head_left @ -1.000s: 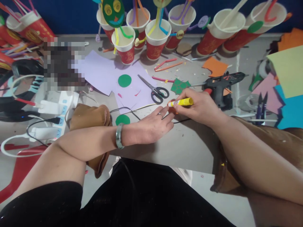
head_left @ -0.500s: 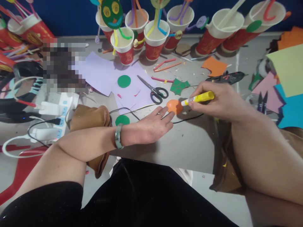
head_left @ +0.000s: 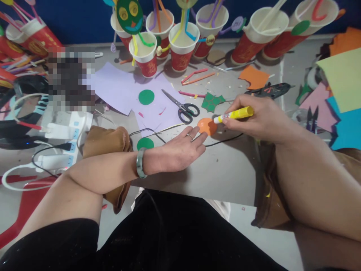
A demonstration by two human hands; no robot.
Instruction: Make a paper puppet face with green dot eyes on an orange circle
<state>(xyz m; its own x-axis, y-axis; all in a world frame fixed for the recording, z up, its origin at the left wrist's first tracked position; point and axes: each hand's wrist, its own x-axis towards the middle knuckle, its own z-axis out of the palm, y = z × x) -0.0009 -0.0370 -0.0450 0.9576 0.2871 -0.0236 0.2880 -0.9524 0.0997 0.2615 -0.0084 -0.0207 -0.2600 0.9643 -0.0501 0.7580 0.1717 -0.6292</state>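
My left hand [head_left: 183, 151] lies on the grey table with fingers stretched out. Its fingertips rest at the near left edge of a round orange disc [head_left: 207, 127]. My right hand [head_left: 258, 116] is closed around a yellow marker [head_left: 238, 113]. The marker's white end points left and meets or nearly touches the disc's right edge; I cannot tell which. Just beyond the disc are black-handled scissors [head_left: 186, 113] and a cut green paper piece [head_left: 212, 102]. One green circle [head_left: 145, 143] lies near my left wrist, another green circle [head_left: 146, 97] on purple paper [head_left: 113, 84].
Red and white paper cups [head_left: 182, 52] with pipe cleaners stand along the back. A glue gun [head_left: 270, 91] lies beyond my right hand, its black cable passing near both hands. Coloured paper [head_left: 342, 82] is piled right; a white power strip [head_left: 75, 139] with plugs sits left.
The view has shifted slightly. The marker's tip stays by the orange disc's right edge, and my left hand keeps its place on the disc.
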